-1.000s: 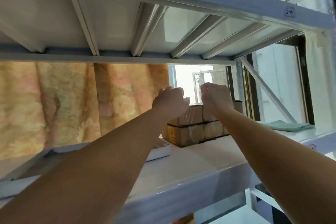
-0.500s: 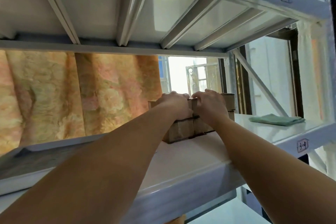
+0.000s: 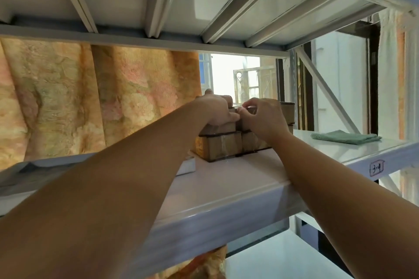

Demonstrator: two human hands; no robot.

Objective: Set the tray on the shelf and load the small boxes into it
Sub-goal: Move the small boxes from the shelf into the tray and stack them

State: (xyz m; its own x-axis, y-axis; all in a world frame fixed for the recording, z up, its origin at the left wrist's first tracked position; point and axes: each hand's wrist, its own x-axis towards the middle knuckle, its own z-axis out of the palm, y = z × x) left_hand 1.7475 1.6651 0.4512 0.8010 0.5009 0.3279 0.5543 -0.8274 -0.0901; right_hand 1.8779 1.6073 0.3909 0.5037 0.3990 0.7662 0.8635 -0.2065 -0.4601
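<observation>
A stack of small brown cardboard boxes [image 3: 221, 148] stands in two layers on the white shelf [image 3: 226, 179]. My left hand [image 3: 216, 108] wraps over a top-layer box on the left of the stack. Beside it, my right hand [image 3: 260, 115] curls its fingers on the neighbouring top box [image 3: 286, 112]. The flat white tray [image 3: 34, 171] lies on the same shelf to the left of the boxes, partly hidden by my left forearm.
A folded green cloth [image 3: 345, 137] lies on the shelf to the right. The upper shelf's ribbed underside [image 3: 204, 2] hangs low overhead. An orange patterned curtain [image 3: 90, 97] and a window close off the back. A diagonal brace [image 3: 326, 88] crosses at the right.
Both hands came down from just above the stack onto its top boxes and closed on them. The camera view shifted, so the shelf sits higher in frame.
</observation>
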